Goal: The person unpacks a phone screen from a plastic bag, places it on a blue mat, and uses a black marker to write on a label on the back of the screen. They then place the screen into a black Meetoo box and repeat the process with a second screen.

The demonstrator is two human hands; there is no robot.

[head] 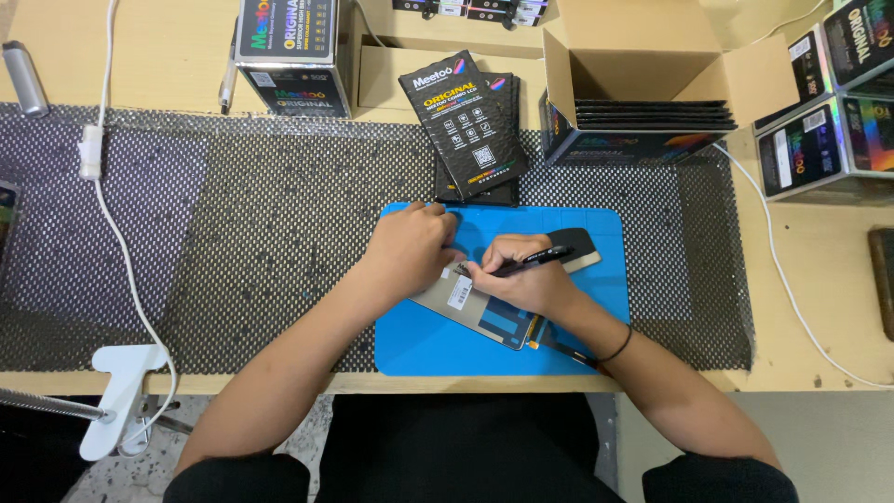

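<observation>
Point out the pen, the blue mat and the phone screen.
pen (533,262), head view, mid barrel.
blue mat (438,345), head view, bare lower left part.
phone screen (456,293), head view, grey back near the label.

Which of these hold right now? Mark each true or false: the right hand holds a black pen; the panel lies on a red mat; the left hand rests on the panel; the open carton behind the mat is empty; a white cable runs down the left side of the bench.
1. The right hand holds a black pen. True.
2. The panel lies on a red mat. False: the mat is blue.
3. The left hand rests on the panel. True: it presses the panel's upper end.
4. The open carton is empty. False: flat dark packs are stacked inside.
5. A white cable runs down the left side. True.
</observation>
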